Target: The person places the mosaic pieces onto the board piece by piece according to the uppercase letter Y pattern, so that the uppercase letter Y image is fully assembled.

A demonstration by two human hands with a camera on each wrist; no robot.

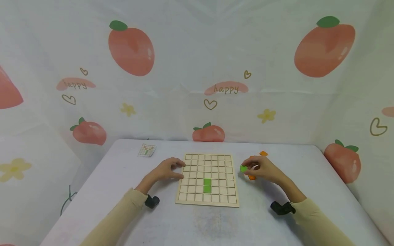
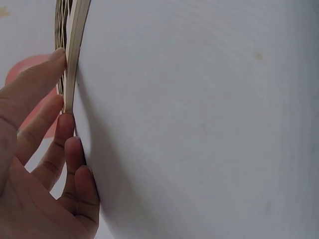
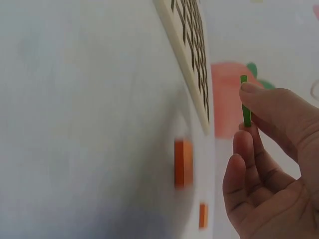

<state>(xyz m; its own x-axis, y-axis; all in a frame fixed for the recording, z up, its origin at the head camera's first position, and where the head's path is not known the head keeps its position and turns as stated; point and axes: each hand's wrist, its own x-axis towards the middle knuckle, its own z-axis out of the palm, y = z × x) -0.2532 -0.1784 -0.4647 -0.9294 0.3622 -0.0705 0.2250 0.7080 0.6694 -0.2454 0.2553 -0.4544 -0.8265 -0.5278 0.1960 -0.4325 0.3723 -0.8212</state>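
A light wooden grid board [image 1: 207, 205] lies on the table with two green square tiles [image 1: 207, 185] set in one column, one directly behind the other. My left hand [image 1: 168, 168] touches the board's left edge with thumb and fingertips spread apart; its fingers reach the wooden side [image 2: 75, 55] in the left wrist view. Beyond the board's right edge, my right hand [image 1: 265, 169] pinches a green square tile [image 1: 243, 168] between thumb and fingers, raised off the table. That tile [image 3: 245, 102] shows edge-on in the right wrist view. Orange tiles [image 1: 252, 177] lie beneath this hand, partly hidden.
Another orange tile [image 1: 263, 153] lies farther back on the right. At the back left of the white table [image 1: 107, 191] is a small card [image 1: 147, 150] printed with a grid pattern. A fruit-printed cloth [image 1: 184, 51] hangs behind the table.
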